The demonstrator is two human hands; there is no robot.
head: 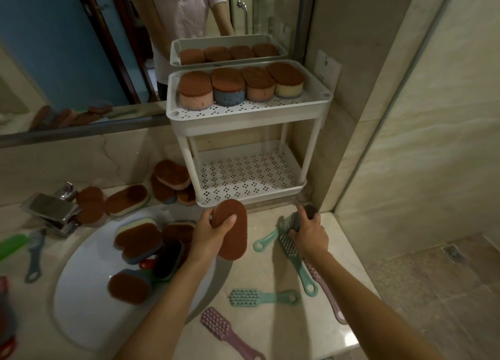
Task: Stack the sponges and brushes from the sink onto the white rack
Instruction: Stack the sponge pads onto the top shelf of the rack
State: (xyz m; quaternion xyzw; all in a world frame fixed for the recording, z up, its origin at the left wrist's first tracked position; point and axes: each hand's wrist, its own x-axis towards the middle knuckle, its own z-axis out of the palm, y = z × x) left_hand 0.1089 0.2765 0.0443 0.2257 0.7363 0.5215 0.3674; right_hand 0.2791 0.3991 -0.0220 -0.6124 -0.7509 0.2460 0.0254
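My left hand (213, 231) grips a brown oval sponge (234, 238) just in front of the white two-tier rack (313, 140). Several sponge stacks (239, 87) fill the rack's top tray; its lower tray (243, 175) is bare. My right hand (308, 231) holds a dark brush (309, 212) on the counter, over a teal brush (295, 259) and a pink brush (326, 289). The white sink (86, 292) holds several sponges (138, 242) and a dark brush (167, 259).
More sponges (171, 175) are piled left of the rack and beside the chrome faucet (51, 210). Teal (259, 297) and pink (224, 330) brushes lie on the near counter. A blue brush (35, 254) lies far left. Wall at right, mirror behind.
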